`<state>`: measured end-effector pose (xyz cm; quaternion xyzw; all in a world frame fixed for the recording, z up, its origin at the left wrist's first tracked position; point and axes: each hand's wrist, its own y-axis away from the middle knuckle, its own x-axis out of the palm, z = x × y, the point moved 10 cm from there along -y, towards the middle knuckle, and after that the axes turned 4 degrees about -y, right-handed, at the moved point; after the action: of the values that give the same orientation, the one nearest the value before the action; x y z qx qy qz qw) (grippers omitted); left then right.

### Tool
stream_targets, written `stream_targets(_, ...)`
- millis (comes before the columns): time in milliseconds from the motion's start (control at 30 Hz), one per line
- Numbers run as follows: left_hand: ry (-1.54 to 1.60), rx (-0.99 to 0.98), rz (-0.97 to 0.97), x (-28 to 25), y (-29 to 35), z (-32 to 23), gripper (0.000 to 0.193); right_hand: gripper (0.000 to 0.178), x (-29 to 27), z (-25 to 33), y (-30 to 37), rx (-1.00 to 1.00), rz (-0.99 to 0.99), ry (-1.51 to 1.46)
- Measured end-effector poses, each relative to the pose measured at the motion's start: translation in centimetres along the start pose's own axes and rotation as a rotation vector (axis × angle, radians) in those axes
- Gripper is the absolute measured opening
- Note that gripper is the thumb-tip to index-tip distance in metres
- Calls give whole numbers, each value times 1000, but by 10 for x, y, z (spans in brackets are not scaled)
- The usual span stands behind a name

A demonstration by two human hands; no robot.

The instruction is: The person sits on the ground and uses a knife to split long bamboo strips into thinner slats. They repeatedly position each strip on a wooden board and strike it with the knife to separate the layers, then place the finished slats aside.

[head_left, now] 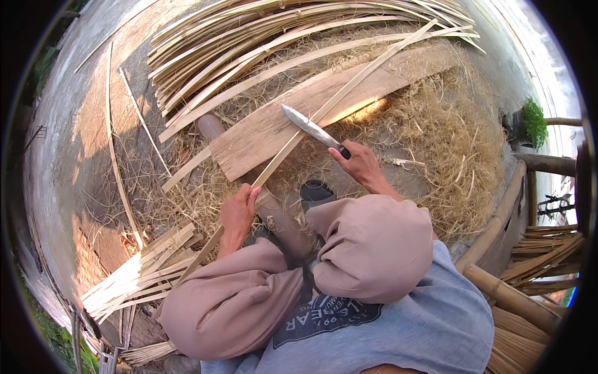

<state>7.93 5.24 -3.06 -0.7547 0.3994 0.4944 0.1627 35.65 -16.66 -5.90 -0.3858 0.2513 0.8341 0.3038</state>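
My right hand (362, 166) is closed round the black handle of a knife (309, 127), whose broad blade points away to the upper left. The blade lies across a long, pale bamboo strip (367, 70). My left hand (238, 210) grips this strip nearer to me, thumb on top. From there the strip runs up and right over a flat wooden board (261, 138) and on past its far edge. Its near end passes back beside my left knee.
A thick stack of split strips (299, 31) lies beyond the board. Curly shavings (445, 156) are heaped on the right. More cut strips (146, 271) lie at lower left. Bamboo poles (498, 290) stand at my right, near a green plant (534, 123).
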Motion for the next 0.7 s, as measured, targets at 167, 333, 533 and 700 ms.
stream_targets(167, 50, 38, 13, 7, -5, 5, 36, 62, 0, 31, 36, -182, -83, 12)
stream_targets(333, 50, -14, 4, 4, 13, 7, 37, 60, -77, -63, -38, 173, -263, -64)
stream_targets(533, 13, -67, 24, -30, 56, 46, 37, 64, -63, -45, -26, 3, -205, -50)
stream_targets(700, 49, -160, 62, -35, 88, 86, 37, 65, -75, -89, -54, 186, -288, -97)
